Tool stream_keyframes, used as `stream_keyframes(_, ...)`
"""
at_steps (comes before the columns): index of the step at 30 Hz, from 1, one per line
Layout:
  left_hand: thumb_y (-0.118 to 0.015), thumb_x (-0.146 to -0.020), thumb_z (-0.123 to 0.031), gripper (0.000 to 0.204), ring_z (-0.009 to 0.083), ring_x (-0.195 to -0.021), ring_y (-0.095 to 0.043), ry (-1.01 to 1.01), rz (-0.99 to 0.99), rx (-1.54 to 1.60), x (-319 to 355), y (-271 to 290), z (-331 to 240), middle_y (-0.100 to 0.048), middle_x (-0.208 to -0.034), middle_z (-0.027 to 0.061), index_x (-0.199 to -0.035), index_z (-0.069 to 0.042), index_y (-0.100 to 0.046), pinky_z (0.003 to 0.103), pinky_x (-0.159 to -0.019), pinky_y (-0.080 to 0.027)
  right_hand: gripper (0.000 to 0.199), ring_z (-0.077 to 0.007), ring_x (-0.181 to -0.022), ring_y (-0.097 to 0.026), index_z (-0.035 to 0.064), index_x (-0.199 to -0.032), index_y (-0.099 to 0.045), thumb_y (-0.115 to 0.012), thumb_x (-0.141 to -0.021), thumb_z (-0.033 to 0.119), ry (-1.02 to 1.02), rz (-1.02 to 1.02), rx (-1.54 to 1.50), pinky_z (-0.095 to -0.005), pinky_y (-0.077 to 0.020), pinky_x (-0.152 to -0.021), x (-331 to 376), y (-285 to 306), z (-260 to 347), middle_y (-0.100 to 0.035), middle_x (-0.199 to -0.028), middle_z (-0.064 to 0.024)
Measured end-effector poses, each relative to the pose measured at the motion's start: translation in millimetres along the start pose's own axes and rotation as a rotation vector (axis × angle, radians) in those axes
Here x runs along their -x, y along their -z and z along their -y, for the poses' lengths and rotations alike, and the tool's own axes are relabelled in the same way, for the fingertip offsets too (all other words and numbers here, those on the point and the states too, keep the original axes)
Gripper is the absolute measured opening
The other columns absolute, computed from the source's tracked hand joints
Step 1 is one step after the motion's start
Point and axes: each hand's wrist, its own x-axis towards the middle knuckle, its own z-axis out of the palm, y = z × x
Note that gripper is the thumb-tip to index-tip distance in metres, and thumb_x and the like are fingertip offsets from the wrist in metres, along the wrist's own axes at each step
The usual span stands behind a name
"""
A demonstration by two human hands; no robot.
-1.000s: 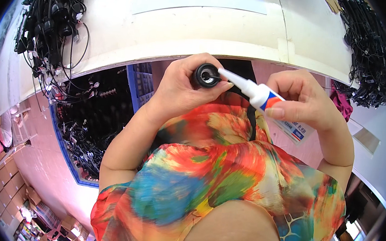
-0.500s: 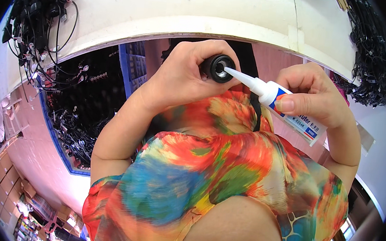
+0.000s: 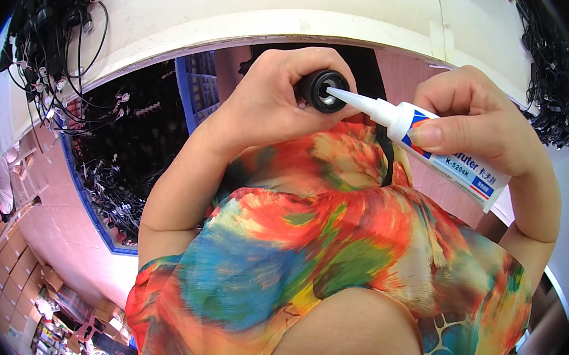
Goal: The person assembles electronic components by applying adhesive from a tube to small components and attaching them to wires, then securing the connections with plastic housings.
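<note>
My left hand point(image 3: 274, 99) is wrapped round a black cylindrical part point(image 3: 314, 89), its round open end facing me and a pale metallic inside showing. How far the part reaches into my palm is hidden. In my right hand point(image 3: 468, 122) is a white adhesive tube point(image 3: 451, 166) with orange and blue print, gripped between thumb and fingers. Its long tapered nozzle point(image 3: 359, 101) points left, and the tip lies at the opening of the black part. Whether the tip touches the inner wall I cannot tell.
A pale table edge point(image 3: 298, 26) curves across beyond my hands. Bundles of black cables hang at the far left point(image 3: 55, 15) and far right point(image 3: 556, 73). Below left stands a blue-rimmed bin point(image 3: 85, 207) full of dark cables. Cardboard boxes point(image 3: 9, 268) are stacked lower left.
My right hand and the tube have shifted right and slightly up, the nozzle staying at the opening. The black part has moved up a little.
</note>
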Motion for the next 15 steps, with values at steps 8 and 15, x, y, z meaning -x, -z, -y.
stream_keyframes(8,-0.067,-0.065,0.003,0.019,0.0071,-0.068,-0.053,-0.025,0.009,0.009,0,0,2,-0.058,-0.075,0.0013,-0.08,-0.003,-0.058,0.02,-0.061,-0.042,0.026,-0.0029,-0.049,-0.043,-0.0005,-0.068,-0.059,-0.066,-0.071,0.024,-0.053,-0.025,0.062,-0.0186,-0.0328,-0.044,2,-4,13,-0.052,-0.056,0.0006)
stream_keyframes(15,-0.067,-0.064,0.003,0.019,0.0069,-0.067,-0.052,-0.044,0.017,0.018,0,1,5,-0.057,-0.074,0.0012,-0.08,-0.003,-0.058,0.019,-0.06,-0.041,0.027,-0.0034,-0.048,-0.043,0.0002,-0.067,-0.059,-0.066,-0.073,0.026,-0.065,-0.207,0.287,-0.019,-0.0335,-0.044,5,-16,21,-0.052,-0.055,0.0007)
